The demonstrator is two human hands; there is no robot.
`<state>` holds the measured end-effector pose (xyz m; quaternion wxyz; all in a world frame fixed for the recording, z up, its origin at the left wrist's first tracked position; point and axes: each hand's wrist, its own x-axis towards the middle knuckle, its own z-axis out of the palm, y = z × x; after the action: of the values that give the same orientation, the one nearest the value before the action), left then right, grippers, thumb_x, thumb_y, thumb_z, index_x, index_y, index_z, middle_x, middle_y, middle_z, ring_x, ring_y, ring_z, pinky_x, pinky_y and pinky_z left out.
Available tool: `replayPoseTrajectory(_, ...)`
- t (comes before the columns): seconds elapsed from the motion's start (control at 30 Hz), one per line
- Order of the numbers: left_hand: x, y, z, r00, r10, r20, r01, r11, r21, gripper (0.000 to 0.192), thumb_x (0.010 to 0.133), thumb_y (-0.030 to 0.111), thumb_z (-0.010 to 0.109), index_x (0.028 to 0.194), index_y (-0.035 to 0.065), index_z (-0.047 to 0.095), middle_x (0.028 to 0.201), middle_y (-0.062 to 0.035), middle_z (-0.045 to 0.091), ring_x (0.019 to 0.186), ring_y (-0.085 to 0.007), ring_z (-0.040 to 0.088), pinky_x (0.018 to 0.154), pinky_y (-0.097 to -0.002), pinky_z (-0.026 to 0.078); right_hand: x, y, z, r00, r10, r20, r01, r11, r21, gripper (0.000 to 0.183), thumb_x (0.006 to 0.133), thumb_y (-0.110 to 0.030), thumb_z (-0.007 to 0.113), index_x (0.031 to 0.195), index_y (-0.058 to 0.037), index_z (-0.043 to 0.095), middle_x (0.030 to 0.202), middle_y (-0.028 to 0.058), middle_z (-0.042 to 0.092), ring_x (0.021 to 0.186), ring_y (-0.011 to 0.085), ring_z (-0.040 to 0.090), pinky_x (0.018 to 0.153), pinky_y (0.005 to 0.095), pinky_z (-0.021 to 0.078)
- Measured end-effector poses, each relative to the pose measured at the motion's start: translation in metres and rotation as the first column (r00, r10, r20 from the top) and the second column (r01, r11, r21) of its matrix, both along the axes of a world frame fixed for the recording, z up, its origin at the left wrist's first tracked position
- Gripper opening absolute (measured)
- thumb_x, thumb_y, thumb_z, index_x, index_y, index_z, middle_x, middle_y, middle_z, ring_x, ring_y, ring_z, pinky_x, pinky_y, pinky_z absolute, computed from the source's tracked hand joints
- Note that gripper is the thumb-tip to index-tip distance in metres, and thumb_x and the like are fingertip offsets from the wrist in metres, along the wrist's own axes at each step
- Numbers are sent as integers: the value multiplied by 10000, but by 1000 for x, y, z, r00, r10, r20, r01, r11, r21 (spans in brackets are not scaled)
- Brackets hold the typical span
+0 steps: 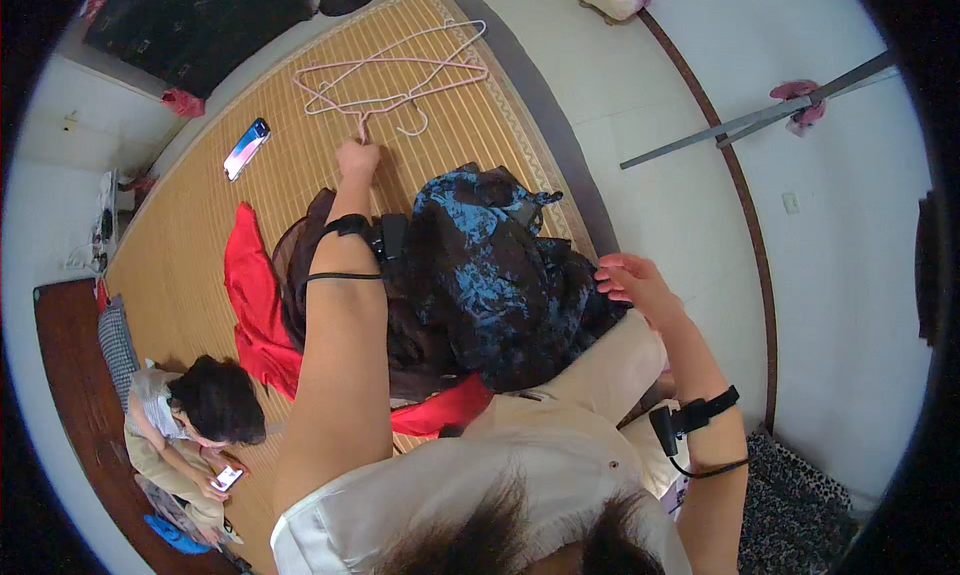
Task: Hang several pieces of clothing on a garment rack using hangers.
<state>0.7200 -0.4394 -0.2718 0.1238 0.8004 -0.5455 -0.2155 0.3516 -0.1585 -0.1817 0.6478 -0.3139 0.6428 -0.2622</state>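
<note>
My left hand (358,158) grips the hook of a pink clothes hanger (390,62), which overlaps a white clothes hanger (375,102) on the bamboo mat (292,162). Close to my legs lies a heap of clothing: a black and blue patterned garment (480,275), a sheer dark brown fabric (300,245) and a red satin-like garment (259,312). My right hand (634,282) hovers at the right edge of the patterned garment, fingers slightly bent and apart; whether the fingertips touch the cloth I cannot tell.
A smartphone (247,149) lies on the mat, left of my left hand. At the lower left another person (214,410) sits on the bed holding a phone (227,478). A grey metal frame (712,130) stands at the right, beyond the bed's grey edge (525,94).
</note>
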Motion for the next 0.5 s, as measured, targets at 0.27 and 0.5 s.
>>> replayPoseTrajectory(0.27, 14, -18, -22, -37, 257, -966, -705, 678, 207, 94, 754, -51, 453, 837, -60, 410, 751, -203, 515, 576, -290, 571, 414, -335, 501, 13, 9, -4, 996, 33, 87, -38, 998, 56, 271, 846, -187, 492, 1074, -41, 493, 954, 68, 557, 825, 138, 543, 722, 261, 438)
replayPoseTrajectory(0.5, -6, 22, 32, -58, 69, -996, -412, 907, 86, 159, 787, -38, 421, 924, -118, 416, 824, -217, 529, 676, -304, 598, 574, -374, 546, 9, 7, 19, 992, 54, -115, -75, 979, -190, 256, 844, -176, 504, 1059, -38, 501, 952, 64, 565, 833, 155, 552, 741, 275, 438)
